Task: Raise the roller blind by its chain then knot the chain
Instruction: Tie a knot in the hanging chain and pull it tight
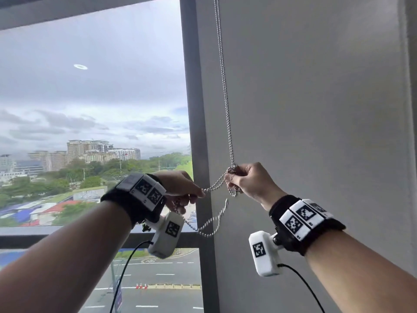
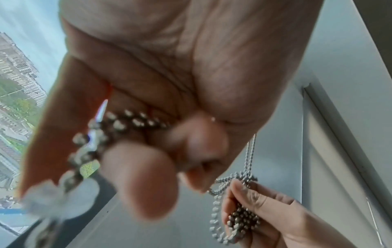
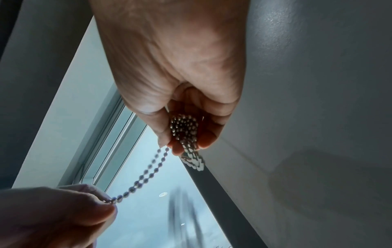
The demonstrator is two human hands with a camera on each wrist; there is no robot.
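Note:
A silver bead chain [image 1: 225, 93] hangs doubled down the grey wall beside the window frame. My right hand [image 1: 247, 179] grips a bunched loop of the chain [image 3: 184, 129] in its curled fingers, where the strands cross. From there a doubled strand [image 3: 146, 174] runs left to my left hand [image 1: 184, 192], which pinches it between thumb and fingers. More chain [image 2: 118, 124] passes through the left palm, and a slack loop [image 1: 212, 224] dangles below both hands. The blind itself is out of the head view; a roller edge [image 2: 331, 127] shows above in the left wrist view.
The dark window frame post [image 1: 194, 109] stands just left of the chain, with glass and a city view beyond. A plain grey wall [image 1: 316, 109] fills the right side. A horizontal window rail [image 1: 45, 240] runs below my left arm. Wrist camera cables hang under both arms.

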